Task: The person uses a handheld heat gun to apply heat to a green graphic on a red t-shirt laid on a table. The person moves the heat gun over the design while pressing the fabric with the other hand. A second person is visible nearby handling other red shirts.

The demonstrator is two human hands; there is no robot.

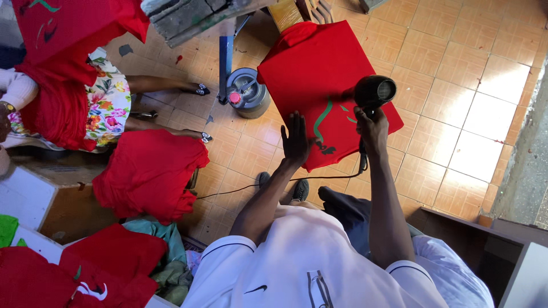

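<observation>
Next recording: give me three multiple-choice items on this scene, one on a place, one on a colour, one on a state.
1. Where does the left hand rest?
A. flat on the red cloth
B. on the metal can
C. on the floor

2. What colour is the printed mark on the cloth?
A. yellow
B. green and black
C. blue

3. How is the dryer held?
A. lying on tiles
B. hanging by its cord
C. gripped in the right hand

Answers: A, its spread palm lies on the fabric; B, green strokes with a black patch below; C, fingers wrap its handle.

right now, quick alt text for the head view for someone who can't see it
A person's right hand aims a black hair dryer at a green print on a red shirt stretched over a board, left hand flat on it. Red shirts are piled nearby.
</observation>
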